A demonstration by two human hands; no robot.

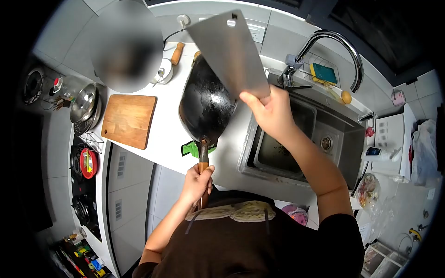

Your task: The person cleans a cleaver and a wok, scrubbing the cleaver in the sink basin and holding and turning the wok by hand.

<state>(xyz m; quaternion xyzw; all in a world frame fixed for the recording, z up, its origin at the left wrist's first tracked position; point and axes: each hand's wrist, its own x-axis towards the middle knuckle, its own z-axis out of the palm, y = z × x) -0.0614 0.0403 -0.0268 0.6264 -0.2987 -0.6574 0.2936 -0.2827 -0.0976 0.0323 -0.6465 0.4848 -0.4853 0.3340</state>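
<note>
My left hand (197,183) is wrapped round the wooden handle of a black wok (206,102), close in front of my body. The wok's dark inside looks wet and shiny and is turned toward me. In my right hand (274,111) is a cleaver (232,53), raised above the wok's right side and the sink edge. Its broad blade points up and away, with a small hole near the far corner. My fingers hide the cleaver's handle. Beneath the wok's handle end lies a green cloth (190,148) on the counter.
Right of the wok is a sink (340,160) with a metal tray (282,150) and a tall faucet (359,60). A sponge (324,73) sits in a wire rack behind it. At left lie a wooden cutting board (130,119) and a white bowl (165,72) with a spoon.
</note>
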